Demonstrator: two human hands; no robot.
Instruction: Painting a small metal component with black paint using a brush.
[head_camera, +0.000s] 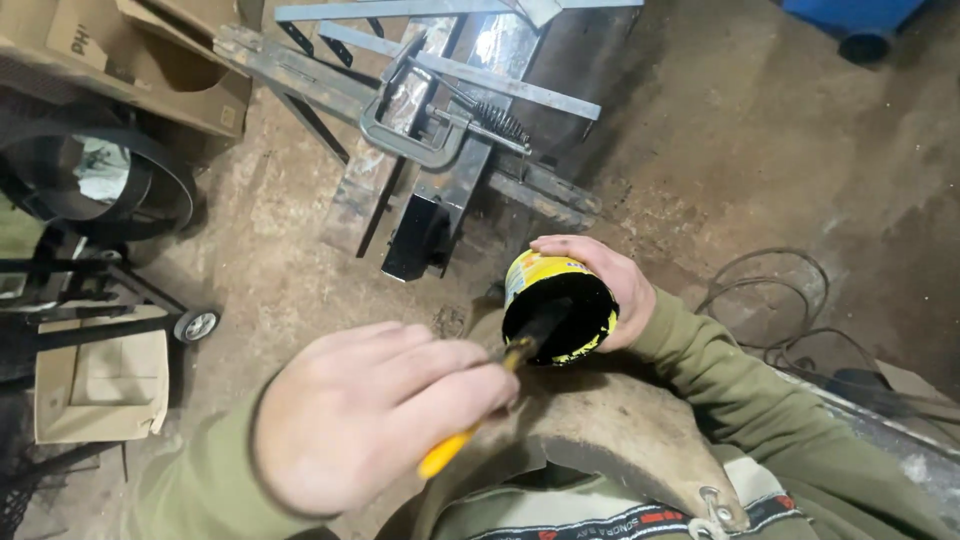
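My left hand (370, 410) grips a brush with a yellow handle (445, 455). The brush's dark head reaches into the mouth of a yellow tin (555, 300) whose inside is coated with black paint. My right hand (620, 285) wraps around the far side of the tin and holds it tilted toward me, just above my knee. Both sleeves are olive green. A worn brown apron (610, 425) lies over my lap under the tin.
A black-painted metal frame of angle bars (455, 190) lies on the dirt floor ahead, with a grey C-clamp (415, 140) on it. Cardboard boxes (150, 60) and a wheeled black stand (198, 325) are at the left. Cables (780, 300) coil at the right.
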